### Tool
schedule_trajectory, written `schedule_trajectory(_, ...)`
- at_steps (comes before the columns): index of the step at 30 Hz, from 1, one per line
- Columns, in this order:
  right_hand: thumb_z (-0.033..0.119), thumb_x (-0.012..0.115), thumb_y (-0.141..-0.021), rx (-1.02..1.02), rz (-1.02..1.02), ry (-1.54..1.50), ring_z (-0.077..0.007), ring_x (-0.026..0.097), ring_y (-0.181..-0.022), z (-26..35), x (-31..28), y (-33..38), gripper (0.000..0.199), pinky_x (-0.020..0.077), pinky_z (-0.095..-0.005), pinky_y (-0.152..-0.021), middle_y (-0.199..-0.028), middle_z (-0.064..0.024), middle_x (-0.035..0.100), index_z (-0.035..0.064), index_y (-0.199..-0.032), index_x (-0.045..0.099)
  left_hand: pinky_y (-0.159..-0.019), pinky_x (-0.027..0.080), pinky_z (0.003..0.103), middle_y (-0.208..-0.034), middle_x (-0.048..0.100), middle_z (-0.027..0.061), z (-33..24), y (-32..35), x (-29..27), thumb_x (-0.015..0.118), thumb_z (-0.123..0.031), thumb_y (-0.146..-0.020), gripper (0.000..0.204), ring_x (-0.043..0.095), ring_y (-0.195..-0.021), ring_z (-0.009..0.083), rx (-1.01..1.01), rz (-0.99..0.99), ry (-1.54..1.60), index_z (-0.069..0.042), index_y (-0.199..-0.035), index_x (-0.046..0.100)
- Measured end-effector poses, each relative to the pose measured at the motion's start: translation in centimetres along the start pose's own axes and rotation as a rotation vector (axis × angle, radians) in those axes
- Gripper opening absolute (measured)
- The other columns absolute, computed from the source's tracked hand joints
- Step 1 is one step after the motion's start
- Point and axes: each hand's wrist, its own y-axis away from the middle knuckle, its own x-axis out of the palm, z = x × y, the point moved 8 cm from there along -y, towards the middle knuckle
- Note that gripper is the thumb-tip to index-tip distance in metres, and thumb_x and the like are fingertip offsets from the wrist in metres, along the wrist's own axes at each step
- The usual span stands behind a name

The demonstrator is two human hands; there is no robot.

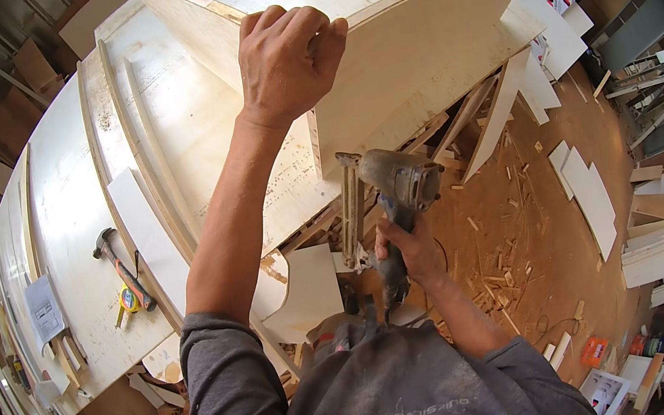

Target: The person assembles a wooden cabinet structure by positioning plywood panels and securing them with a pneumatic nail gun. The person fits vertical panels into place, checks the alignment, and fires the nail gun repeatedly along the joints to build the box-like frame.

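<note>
The right hand [413, 245] has its fingers wrapped round the handle of a grey, worn nail gun [400, 176] — a firm, closed hold, with the thumb showing on the side. The nail gun is in front of the person's chest, near the close end of a pale upright board [422, 61], with its long narrow magazine [352, 217] on the left side. The left hand [285, 64] is up at the corner where that board comes near a second upright board [193, 26]; its fingers are folded in almost to a fist, but the tips are hidden, so I cannot tell whether they have hold of a board

Both boards stand on edge on a wide, pale worktop [192, 134] with long wooden strips [142, 154] across it. To the left lie a hammer [123, 271], a yellow tape measure [130, 300] just beside its handle and a sheet of paper [44, 309]. On the right, wood scraps [493, 279] litter the brown floor [476, 250] — white offcuts [588, 199] lie further over
</note>
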Motion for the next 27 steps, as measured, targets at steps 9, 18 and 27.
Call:
schedule_trajectory(9,0.015,0.064,-0.090,0.100,-0.034,-0.203,-0.0154,0.053,-0.051,-3.9,-0.6,-0.3,0.018,0.0454,-0.0318,-0.051,-0.065,-0.0047,0.052,0.0060,-0.093,0.048,-0.070,0.041,0.034,-0.054,0.055,-0.0015,0.2,0.1,0.1,0.070,-0.025,-0.084,0.021,0.052,-0.056,0.0175,0.054,0.007,0.017,-0.012,-0.070,0.061)
schedule_trajectory(18,0.015,0.062,-0.090,0.236,-0.069,-0.286,-0.0144,0.053,-0.051,-8.0,-0.7,-0.7,0.022,0.0484,-0.0316,-0.051,-0.067,-0.0048,0.053,0.0069,-0.099,0.044,-0.064,0.039,0.037,-0.056,0.050,0.0042,-0.1,-0.1,0.0,0.065,-0.016,-0.086,0.021,0.048,-0.054,0.0217,0.040,0.045,0.068,-0.010,-0.070,0.053)
schedule_trajectory(27,0.025,0.062,-0.088,0.055,0.473,0.782,-0.0382,0.058,-0.107,-6.1,6.7,-1.8,0.077,0.0447,-0.0444,-0.096,-0.116,-0.0280,0.057,0.0063,-0.150,0.020,-0.075,0.042,0.041,-0.065,0.058,0.0073,-0.1,-0.1,0.2,0.066,-0.023,-0.086,0.019,0.056,-0.066,0.0261,-0.027,0.159,0.064,-0.007,-0.083,0.058)
